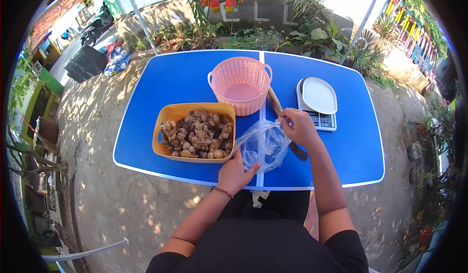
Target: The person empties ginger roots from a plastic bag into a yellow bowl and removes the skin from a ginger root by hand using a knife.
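Observation:
Both my hands hold a clear plastic bag (268,148) spread over the middle seam of the blue table. My left hand (237,174) grips its left side, close to the corner of a yellow plastic basket (193,159). That basket is full of knobbly brown rhizomes or tubers (201,134). At the bag's upper right edge, my right hand (298,126) pinches the plastic. A curved blade with a wooden handle (274,101) lies partly under the bag and my right hand. Behind the bag stands a pink perforated basket (243,103) with nothing in it.
A digital kitchen scale (318,99) with a white tray sits on the right half of the folding table (351,163). Metal poles (140,17) rise beyond the table's far corners. Plants and a low wall (256,13) are behind it.

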`<state>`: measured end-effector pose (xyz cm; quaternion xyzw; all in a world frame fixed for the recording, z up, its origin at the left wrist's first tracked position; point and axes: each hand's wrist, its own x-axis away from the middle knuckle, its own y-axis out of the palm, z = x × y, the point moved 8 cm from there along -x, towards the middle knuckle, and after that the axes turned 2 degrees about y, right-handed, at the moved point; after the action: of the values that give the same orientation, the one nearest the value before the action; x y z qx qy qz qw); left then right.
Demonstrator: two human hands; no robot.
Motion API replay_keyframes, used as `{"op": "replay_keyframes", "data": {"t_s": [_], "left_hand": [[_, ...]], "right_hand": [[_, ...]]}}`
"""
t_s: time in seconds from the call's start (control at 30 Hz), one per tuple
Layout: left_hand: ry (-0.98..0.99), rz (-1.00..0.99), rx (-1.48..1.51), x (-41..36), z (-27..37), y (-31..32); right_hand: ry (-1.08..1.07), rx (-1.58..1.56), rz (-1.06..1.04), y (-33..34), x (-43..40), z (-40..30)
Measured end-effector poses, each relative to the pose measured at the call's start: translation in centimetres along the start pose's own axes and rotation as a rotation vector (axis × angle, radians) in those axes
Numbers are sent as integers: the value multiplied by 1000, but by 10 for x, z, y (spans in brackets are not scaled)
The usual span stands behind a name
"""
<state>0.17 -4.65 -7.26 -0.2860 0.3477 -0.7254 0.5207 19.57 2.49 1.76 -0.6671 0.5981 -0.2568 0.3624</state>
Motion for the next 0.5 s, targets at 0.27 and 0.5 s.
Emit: {"op": "replay_keyframes", "data": {"t_s": [0.27, 0.5], "left_hand": [[15, -29, 148, 2, 6, 2], [13, -76, 254, 12, 9, -2]], "right_hand": [[-546, 761, 99, 23, -50, 17], [-831, 1016, -159, 20, -46, 21]]}}
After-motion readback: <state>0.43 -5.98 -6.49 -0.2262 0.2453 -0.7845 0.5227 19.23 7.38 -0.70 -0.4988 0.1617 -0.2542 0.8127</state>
